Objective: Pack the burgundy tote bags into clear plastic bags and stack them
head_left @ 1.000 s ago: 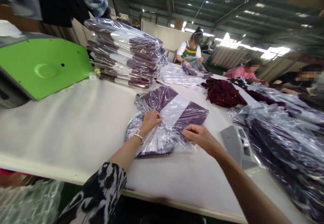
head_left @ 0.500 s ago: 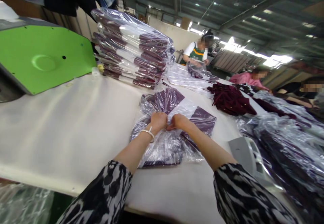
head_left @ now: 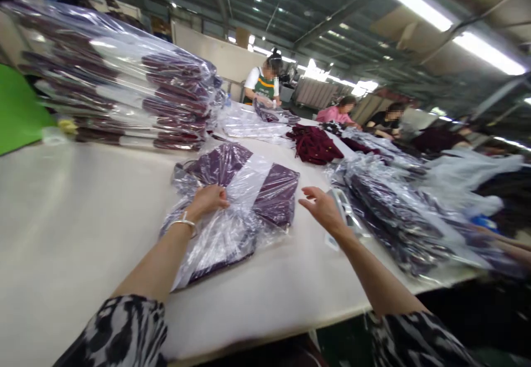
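Observation:
A folded dark purple garment with a white band point(head_left: 276, 193) lies on the table inside a clear plastic bag point(head_left: 224, 240). My left hand point(head_left: 209, 200), with a pale bracelet at the wrist, is closed on the gathered plastic over the garment's middle. To the right of the bag, my right hand point(head_left: 321, 206) hangs above the table, fingers apart and holding nothing. Just beyond it stands a grey and white device point(head_left: 346, 206), partly hidden by that hand; it looks like a tape dispenser.
A tall stack of bagged garments point(head_left: 124, 85) stands at the back left beside a green panel point(head_left: 20, 110). Loose maroon clothing point(head_left: 315, 145) and more bagged garments point(head_left: 385, 212) lie to the right. Several co-workers sit or stand farther back, one in a green apron point(head_left: 264, 86).
My right hand has let go of the plastic and moved right, opening beside the grey device. My left hand keeps its grip. The view has swung right.

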Action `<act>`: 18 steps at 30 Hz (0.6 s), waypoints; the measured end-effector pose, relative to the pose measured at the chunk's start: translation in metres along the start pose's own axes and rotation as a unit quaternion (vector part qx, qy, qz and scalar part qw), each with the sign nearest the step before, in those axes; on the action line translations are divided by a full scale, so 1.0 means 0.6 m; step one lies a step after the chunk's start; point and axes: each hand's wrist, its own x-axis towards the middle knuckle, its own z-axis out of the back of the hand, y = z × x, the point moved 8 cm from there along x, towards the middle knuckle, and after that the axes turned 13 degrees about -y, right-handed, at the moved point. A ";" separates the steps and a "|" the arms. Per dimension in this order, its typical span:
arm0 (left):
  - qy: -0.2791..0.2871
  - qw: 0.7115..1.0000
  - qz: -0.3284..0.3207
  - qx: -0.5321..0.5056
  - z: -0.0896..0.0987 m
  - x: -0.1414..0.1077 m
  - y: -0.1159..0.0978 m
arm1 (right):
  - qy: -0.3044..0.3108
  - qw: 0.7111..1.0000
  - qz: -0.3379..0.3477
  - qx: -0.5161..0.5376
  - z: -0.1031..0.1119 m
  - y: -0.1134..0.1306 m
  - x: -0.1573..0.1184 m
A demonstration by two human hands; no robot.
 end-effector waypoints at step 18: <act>0.086 0.991 0.000 -0.107 -0.039 0.044 0.048 | -0.066 0.867 -0.437 0.231 0.115 -0.355 -0.136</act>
